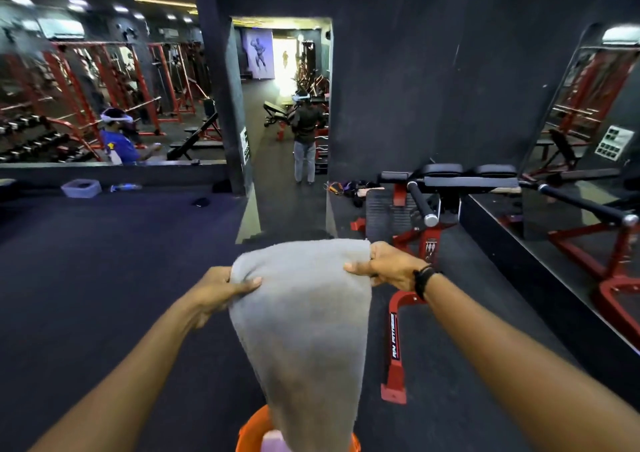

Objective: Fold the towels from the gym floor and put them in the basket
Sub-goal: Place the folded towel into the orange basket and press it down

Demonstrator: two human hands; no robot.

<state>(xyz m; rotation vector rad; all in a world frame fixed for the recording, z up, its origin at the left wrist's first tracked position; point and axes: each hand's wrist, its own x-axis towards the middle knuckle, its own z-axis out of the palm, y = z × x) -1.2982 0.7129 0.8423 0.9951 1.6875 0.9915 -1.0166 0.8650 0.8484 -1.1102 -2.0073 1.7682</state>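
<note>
The grey towel point(304, 320) hangs in the air in front of the person, stretched along its top edge and narrowing as it drapes down over the orange basket point(254, 429) at the bottom of the view. It looks soft, limp and light — terry cloth that sags wherever it is not held, so the corners or the top hem are the sensible places to take it. The left hand point(216, 292) pinches the top left corner, thumb over the front; the right hand point(384, 266) grips the top right corner the same way. Something pale lilac point(273, 441) lies in the basket — likely another towel. Beyond, a red bench frame point(398, 340) stands on the dark gym floor point(104, 278).
</note>
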